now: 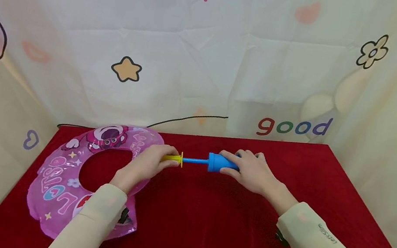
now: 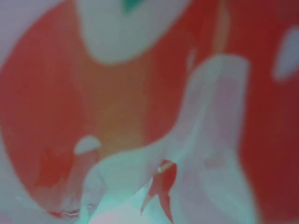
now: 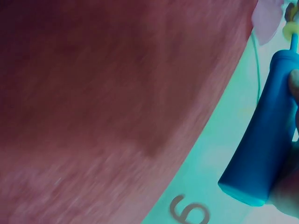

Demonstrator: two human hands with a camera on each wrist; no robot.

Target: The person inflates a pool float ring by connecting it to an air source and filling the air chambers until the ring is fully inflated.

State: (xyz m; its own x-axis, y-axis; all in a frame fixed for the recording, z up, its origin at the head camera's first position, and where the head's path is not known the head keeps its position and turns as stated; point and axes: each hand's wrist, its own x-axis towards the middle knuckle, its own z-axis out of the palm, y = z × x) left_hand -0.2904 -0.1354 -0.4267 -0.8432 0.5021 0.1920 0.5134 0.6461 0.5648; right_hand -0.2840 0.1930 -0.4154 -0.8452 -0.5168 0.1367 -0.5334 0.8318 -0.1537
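Note:
A small hand pump is held crosswise between the two hands above the red-covered table. My left hand grips its yellow handle. The thin blue rod shows drawn out between handle and barrel. My right hand wraps the blue barrel, fingers over the top and thumb below. In the right wrist view the barrel slants along the right edge, with part of the hand beside it. A pink printed swim ring lies under my left forearm, partly hidden by it. Its print fills the left wrist view, blurred.
The red cloth covers the tabletop. Behind it hangs a pale printed curtain, with more curtain at both sides. The word "good" is printed near the table's back edge. A dark thin line runs along the curtain's lower part.

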